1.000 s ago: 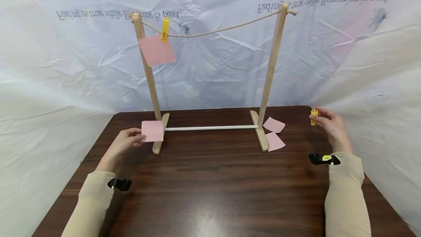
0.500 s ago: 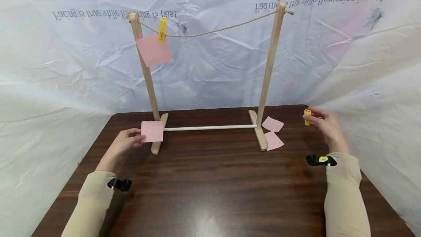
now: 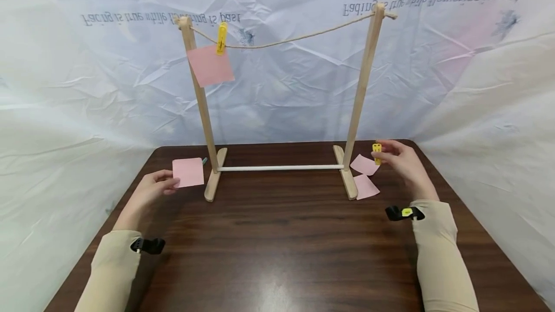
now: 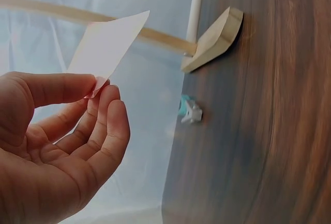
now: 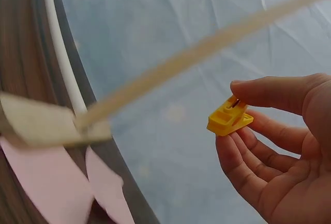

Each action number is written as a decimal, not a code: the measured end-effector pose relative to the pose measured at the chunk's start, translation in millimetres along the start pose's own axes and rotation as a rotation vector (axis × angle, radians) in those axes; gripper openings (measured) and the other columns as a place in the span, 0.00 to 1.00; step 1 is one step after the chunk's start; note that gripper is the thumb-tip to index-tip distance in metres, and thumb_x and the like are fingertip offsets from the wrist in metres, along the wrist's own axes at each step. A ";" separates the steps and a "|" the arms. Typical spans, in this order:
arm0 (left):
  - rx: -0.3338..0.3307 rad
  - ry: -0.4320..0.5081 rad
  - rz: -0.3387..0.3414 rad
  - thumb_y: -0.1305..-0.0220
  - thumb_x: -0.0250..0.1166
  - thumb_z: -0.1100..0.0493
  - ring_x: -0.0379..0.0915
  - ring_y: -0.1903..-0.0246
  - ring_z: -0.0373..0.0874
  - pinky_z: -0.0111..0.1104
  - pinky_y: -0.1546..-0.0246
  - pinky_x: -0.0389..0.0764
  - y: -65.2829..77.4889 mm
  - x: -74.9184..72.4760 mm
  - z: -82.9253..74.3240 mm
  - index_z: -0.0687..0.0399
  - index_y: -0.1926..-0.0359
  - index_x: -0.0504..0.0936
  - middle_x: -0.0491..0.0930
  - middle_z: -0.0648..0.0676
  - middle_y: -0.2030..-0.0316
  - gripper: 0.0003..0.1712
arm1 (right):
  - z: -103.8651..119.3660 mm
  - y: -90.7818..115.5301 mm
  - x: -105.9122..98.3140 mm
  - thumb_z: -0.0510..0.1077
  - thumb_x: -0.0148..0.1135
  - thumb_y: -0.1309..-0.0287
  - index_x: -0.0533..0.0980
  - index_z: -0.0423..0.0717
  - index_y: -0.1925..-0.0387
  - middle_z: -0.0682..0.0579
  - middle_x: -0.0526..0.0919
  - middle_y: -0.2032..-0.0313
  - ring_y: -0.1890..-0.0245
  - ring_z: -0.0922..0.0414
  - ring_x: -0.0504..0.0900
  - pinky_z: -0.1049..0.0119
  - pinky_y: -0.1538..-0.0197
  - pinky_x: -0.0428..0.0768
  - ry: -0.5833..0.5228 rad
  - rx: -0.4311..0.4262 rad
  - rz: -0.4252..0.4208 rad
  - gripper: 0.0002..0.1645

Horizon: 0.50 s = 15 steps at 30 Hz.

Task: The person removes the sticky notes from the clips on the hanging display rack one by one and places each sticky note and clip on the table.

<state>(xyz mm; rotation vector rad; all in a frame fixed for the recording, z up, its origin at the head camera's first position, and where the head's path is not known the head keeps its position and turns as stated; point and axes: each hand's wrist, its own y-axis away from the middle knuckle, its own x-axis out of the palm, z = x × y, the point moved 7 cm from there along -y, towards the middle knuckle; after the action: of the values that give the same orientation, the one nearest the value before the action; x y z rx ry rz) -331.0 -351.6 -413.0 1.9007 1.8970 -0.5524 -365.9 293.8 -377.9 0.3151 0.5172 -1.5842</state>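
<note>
Clothespin (image 3: 376, 154) pinched in my right hand (image 3: 404, 163); loose pink sheets (image 3: 367, 187) on the counter (image 3: 277, 235) just left of it. My left hand (image 3: 150, 188) pinches a pink square (image 3: 188, 172).

pink square note (image 3: 188, 172): pinched at one edge, left of wooden stand (image 3: 365, 76) | yellow plastic clothespin (image 3: 376, 154): pinched, raised, right of stand

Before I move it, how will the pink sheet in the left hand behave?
The pink sheet looks paper-thin, so probably light. It may bend, curving slightly near the left hand, yet seems fairly stiff: pinched at one edge, it hardly droops.
</note>
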 end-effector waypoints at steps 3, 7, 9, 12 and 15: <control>0.001 0.011 -0.019 0.26 0.61 0.54 0.82 0.66 0.33 0.34 0.57 0.85 6.6 -9.3 3.3 0.76 0.38 0.69 0.84 0.51 0.61 0.30 | 15.9 -3.4 19.0 0.51 0.67 0.34 0.69 0.42 0.30 0.41 0.75 0.47 0.60 0.63 0.80 0.72 0.58 0.80 -0.003 -0.048 0.048 0.36; 0.008 0.036 -0.048 0.25 0.60 0.56 0.81 0.68 0.31 0.28 0.62 0.84 16.4 -25.6 5.6 0.79 0.39 0.68 0.83 0.47 0.65 0.29 | 37.9 -10.6 50.6 0.50 0.67 0.33 0.69 0.40 0.30 0.38 0.79 0.47 0.57 0.57 0.82 0.66 0.52 0.80 -0.002 -0.106 0.133 0.36; 0.006 0.062 -0.067 0.25 0.60 0.56 0.81 0.69 0.29 0.26 0.64 0.84 21.8 -35.9 7.7 0.81 0.38 0.66 0.82 0.42 0.66 0.30 | 49.3 -14.1 70.0 0.51 0.67 0.34 0.69 0.41 0.30 0.38 0.79 0.45 0.53 0.51 0.82 0.60 0.50 0.79 0.003 -0.122 0.181 0.36; 0.007 0.137 -0.117 0.26 0.60 0.58 0.81 0.70 0.29 0.25 0.65 0.83 30.2 -51.4 10.7 0.80 0.38 0.66 0.80 0.36 0.68 0.29 | 66.7 -18.8 101.4 0.50 0.67 0.33 0.69 0.42 0.30 0.38 0.77 0.45 0.48 0.45 0.79 0.52 0.48 0.80 -0.027 -0.147 0.245 0.35; 0.022 0.284 -0.158 0.28 0.61 0.63 0.81 0.70 0.30 0.23 0.67 0.83 38.9 -64.5 14.4 0.71 0.45 0.74 0.81 0.35 0.69 0.17 | 84.1 -23.6 132.9 0.48 0.68 0.34 0.71 0.42 0.32 0.38 0.77 0.47 0.51 0.44 0.81 0.49 0.47 0.82 -0.085 -0.179 0.290 0.33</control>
<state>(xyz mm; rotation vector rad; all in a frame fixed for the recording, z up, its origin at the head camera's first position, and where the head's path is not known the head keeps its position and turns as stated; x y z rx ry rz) -292.2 -413.7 -390.4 1.9387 2.2421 -0.3651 -391.6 137.1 -368.8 0.1770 0.5184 -1.2557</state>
